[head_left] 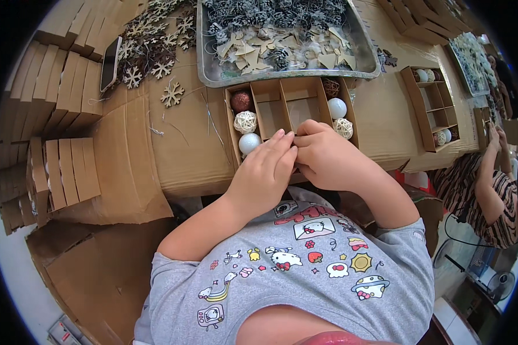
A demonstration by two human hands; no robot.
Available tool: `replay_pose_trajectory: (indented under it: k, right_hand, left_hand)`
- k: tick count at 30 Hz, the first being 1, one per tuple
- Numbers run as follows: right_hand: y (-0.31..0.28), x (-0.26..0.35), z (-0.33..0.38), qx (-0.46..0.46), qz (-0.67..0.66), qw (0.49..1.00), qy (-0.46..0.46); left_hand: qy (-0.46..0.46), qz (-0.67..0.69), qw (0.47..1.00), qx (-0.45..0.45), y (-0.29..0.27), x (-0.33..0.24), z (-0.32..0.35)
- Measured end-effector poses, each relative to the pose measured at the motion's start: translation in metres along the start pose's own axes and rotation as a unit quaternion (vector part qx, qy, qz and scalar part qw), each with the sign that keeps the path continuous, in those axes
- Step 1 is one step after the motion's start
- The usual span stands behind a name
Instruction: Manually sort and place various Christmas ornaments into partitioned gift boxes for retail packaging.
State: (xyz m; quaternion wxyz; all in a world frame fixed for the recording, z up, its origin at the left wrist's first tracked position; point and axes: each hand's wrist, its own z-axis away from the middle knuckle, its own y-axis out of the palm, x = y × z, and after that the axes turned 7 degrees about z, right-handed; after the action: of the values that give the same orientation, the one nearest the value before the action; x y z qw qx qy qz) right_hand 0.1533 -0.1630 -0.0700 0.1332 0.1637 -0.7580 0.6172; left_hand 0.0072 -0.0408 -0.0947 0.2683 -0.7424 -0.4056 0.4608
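In front of me on the table lies a cardboard box with dividers. Its left column holds a glittery dark red ball, a cream woven ball and a white ball. Down the right column sit a brown woven ball, another white ball and another cream woven ball. My left hand and my right hand meet over the near middle of the box, at a divider. Both have bent, closed fingers; whatever is between the fingertips is hidden.
Beyond the box stands a metal tray of frosted pine cones and wooden cutouts. Wooden snowflakes and a phone lie left, beside stacked cardboard boxes. Another filled divided box is at right, near a co-worker in a striped top.
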Motion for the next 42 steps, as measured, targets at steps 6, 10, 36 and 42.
replay_pose_trajectory:
  k: [6, 10, 36, 42]
  right_hand:
    - [-0.005, -0.018, 0.013, -0.065, -0.211, 0.974, 0.05]
    - [-0.005, -0.01, 0.004, -0.165, -0.169, 0.945, 0.225]
    - [-0.115, -0.004, 0.081, -0.482, -0.382, 0.786, 0.058]
    - [-0.088, 0.004, 0.208, -0.167, -0.378, 0.762, 0.499]
  left_hand:
    - [-0.01, -0.036, 0.995, 0.094, -0.005, -0.005, 0.0]
    - [-0.038, -0.018, 0.978, 0.202, -0.009, -0.016, -0.014]
    - [-0.031, -0.082, 0.968, 0.236, -0.02, 0.001, -0.013]
    - [-0.083, -0.088, 0.964, 0.236, -0.025, -0.003, -0.014]
